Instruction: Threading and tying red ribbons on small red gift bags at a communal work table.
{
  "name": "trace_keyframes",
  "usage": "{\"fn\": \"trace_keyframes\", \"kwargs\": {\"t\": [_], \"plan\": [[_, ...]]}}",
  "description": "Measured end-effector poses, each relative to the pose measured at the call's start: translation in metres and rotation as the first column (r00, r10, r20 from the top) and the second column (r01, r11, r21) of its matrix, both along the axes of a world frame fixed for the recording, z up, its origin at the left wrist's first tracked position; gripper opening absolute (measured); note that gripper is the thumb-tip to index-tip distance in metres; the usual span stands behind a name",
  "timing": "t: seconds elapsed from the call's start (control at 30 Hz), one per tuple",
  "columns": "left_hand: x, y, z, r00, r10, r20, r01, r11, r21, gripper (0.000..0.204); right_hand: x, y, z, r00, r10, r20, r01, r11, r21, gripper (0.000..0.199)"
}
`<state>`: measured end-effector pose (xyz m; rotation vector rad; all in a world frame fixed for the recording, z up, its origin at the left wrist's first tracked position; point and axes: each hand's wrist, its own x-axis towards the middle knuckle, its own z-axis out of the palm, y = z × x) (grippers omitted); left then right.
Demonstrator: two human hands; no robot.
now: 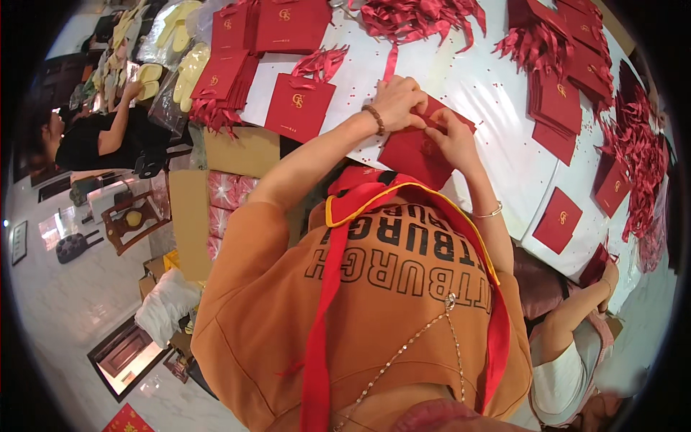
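While my left hand (397, 101) pins the flat dark-red paper bag (417, 153) on the white tabletop (497, 108), my right hand (452, 137) pinches its top edge, both hands directly above it.

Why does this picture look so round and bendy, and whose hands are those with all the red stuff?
The picture comes from a small camera worn on a person's head, looking down. Its wide lens bends straight edges, so everything looks round. The orange shirt at the bottom is the wearer's own body, and the arms reach up to a white table. The left hand and the right hand both hold a flat red paper bag at its top edge. More red bags and heaps of red ribbon lie on the table. Other people sit nearby, one at the far left and one at the lower right.
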<state>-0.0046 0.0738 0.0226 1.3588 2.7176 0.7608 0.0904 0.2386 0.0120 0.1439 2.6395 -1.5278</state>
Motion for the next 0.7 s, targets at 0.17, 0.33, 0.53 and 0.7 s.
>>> {"fn": "trace_keyframes", "kwargs": {"t": [0.17,0.33,0.53,0.7], "plan": [[-0.020,-0.003,-0.004,0.957,-0.003,0.291,0.068,0.975,-0.213,0.026,0.018,-0.006,0.005,0.971,0.021,-0.240,0.074,0.921,0.382,0.017],[-0.039,0.011,0.015,0.857,-0.256,0.447,0.451,0.793,-0.410,0.023,0.024,-0.015,0.021,0.945,0.099,-0.310,0.026,0.926,0.376,0.011],[-0.053,0.015,0.000,0.548,-0.306,0.778,0.599,0.793,-0.111,0.017,0.024,-0.013,0.018,0.934,0.131,-0.332,0.004,0.926,0.378,0.012],[-0.044,0.012,-0.011,0.644,-0.411,0.645,0.469,0.878,0.092,0.020,0.020,-0.004,0.018,0.974,0.196,-0.117,-0.140,0.918,0.372,0.016]]}}
